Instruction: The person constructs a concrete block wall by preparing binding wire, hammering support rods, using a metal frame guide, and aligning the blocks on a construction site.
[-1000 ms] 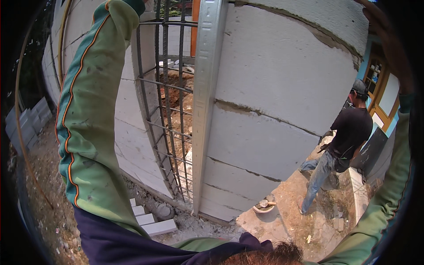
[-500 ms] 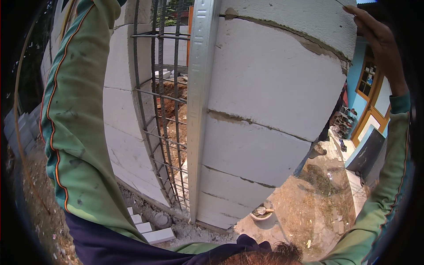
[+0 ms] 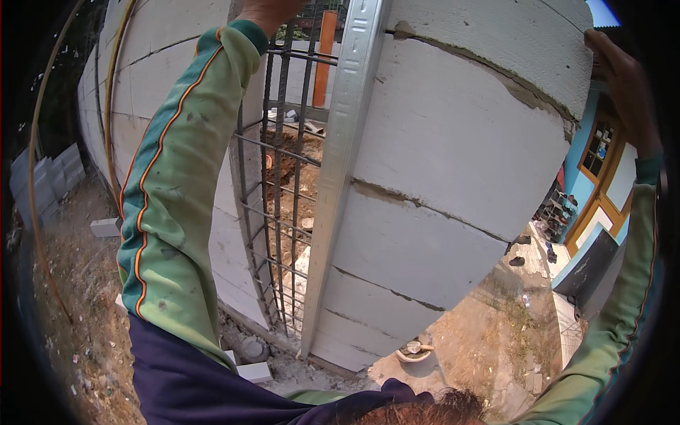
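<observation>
My left hand [image 3: 273, 10] is raised at the top edge, near the upright steel bars, and its fingers are cut off by the frame. On the right, my right hand [image 3: 623, 74] is up at the outer corner of the white block wall [image 3: 439, 127], its fingertips pinched together. A thin string [image 3: 563, 15] runs across the top block down to those fingertips. Between my arms stands a shiny metal channel [image 3: 347, 120], upright along the wall's edge. Left of it are the rebar bars [image 3: 280, 149] with cross ties, in the gap between two wall sections.
A bowl [image 3: 414, 352] with a trowel-like tool in it sits on the ground below. Loose white blocks [image 3: 253, 372] lie at the wall's foot, and more blocks [image 3: 49, 180] are stacked far left. A wooden door [image 3: 602, 166] stands at the right. A bent pole [image 3: 32, 170] rises at left.
My left arm has swung right, bringing the hand into view by the bars. My right hand has shifted right and down to the wall's corner. The view has turned slightly left.
</observation>
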Available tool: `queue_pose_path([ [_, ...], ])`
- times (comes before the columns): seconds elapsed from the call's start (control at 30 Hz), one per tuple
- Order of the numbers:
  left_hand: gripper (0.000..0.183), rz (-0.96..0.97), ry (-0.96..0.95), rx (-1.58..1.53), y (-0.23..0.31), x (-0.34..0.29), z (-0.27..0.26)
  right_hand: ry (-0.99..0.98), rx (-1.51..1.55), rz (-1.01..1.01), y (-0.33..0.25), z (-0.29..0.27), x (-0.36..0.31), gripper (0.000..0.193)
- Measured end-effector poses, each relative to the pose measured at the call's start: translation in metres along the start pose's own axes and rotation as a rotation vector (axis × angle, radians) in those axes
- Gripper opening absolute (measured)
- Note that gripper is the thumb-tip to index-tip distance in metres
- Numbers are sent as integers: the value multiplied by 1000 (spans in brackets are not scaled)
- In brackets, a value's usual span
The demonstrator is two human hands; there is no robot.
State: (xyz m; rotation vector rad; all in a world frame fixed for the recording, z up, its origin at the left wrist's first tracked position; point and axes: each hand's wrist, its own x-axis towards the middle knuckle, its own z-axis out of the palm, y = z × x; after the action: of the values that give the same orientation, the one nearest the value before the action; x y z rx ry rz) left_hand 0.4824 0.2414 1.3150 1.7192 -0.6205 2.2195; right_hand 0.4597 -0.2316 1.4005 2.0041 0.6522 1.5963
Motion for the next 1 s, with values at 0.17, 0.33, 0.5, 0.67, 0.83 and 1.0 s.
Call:
queue_pose_path([
  [0.17,42,168,90,77,-64,-11,28,6,-346,-454,0,-3,-13,39],
  [0.33,29,286,93,79,-67,-17,31,-15,-365,-513,-37,-18,-31,36],
  [0.5,23,235,31,74,-57,-6,28,16,-242,-410,-34,-15,-36,35],
  [0.67,27,217,-128,162,-69,-6,19,-29,25,-136,23,3,-19,32],
  [0.83,22,346,-303,143,-85,14,16,-67,-114,-268,22,-3,-22,35],
  [1.0,26,426,-282,195,-93,17,17,-85,-38,-164,20,7,-28,36],
])
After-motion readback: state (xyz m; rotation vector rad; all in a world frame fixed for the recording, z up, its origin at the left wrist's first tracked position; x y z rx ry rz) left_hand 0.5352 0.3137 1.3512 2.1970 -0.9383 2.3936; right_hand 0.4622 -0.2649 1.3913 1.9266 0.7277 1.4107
